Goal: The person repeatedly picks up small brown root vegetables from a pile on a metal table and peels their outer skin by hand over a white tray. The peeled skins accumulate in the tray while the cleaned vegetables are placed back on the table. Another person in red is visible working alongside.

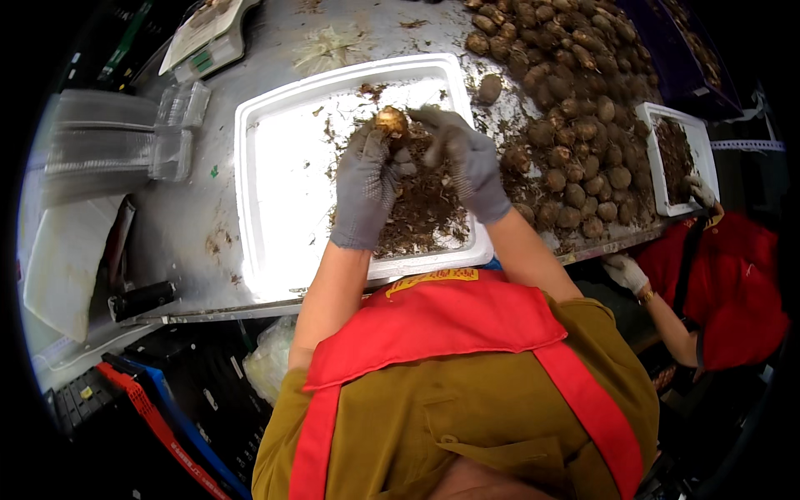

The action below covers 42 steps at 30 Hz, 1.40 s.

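Observation:
My left hand (369,184), in a grey dotted work glove, grips a small taro corm (392,120) whose pale, bare end faces up. Just to the right is my right hand (465,159), gloved alike and blurred by motion. Its fingers are curled near the corm, and whether they hold anything cannot be made out. Both hands are above a white foam tray (250,206). Brown root fibres and soil (425,215) lie in the tray's right half, partly hidden by my hands.
A large heap of taro corms (575,150) covers the metal table (200,250) at right. Beyond it stand a smaller foam tray (706,150) and a purple crate (669,81). A gloved co-worker (719,281) is at right. Clear plastic boxes (103,147) and a scale (209,44) stand left.

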Each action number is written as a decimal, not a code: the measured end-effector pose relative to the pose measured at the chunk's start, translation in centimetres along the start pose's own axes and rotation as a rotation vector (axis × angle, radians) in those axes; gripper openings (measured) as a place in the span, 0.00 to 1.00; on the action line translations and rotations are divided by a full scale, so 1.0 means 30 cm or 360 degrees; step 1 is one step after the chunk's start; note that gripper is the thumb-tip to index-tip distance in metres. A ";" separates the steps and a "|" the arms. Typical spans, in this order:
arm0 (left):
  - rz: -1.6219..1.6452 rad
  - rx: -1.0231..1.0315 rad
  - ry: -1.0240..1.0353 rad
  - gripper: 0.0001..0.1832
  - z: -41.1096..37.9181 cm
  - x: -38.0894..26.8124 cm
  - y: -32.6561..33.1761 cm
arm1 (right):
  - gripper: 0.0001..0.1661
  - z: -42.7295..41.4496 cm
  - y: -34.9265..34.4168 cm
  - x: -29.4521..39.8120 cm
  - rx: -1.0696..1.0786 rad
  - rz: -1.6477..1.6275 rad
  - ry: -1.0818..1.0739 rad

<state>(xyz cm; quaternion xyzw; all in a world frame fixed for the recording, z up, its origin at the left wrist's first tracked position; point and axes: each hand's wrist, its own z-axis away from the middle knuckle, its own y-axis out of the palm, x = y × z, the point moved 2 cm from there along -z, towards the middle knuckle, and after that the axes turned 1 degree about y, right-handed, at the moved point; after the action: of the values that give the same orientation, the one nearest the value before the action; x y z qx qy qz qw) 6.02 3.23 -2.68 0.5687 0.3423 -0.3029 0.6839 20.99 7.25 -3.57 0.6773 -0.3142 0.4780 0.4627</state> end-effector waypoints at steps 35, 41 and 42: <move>-0.0626 0.0021 -0.0063 0.30 0.058 0.000 -0.024 | 0.18 -0.076 0.052 0.032 -0.0115 0.0770 -0.0140; -0.0549 0.0062 -0.0058 0.31 0.044 -0.004 -0.055 | 0.12 -0.031 0.024 0.046 0.0071 0.0272 0.0054; -0.0536 0.0055 -0.0012 0.31 0.045 -0.004 -0.047 | 0.11 -0.025 0.022 0.057 0.0102 0.0477 -0.0095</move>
<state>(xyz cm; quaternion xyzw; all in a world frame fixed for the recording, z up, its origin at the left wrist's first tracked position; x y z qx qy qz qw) 4.99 1.66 -3.21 0.5137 0.4251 -0.4211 0.6149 20.74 7.71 -1.66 0.6512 -0.4098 0.5312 0.3548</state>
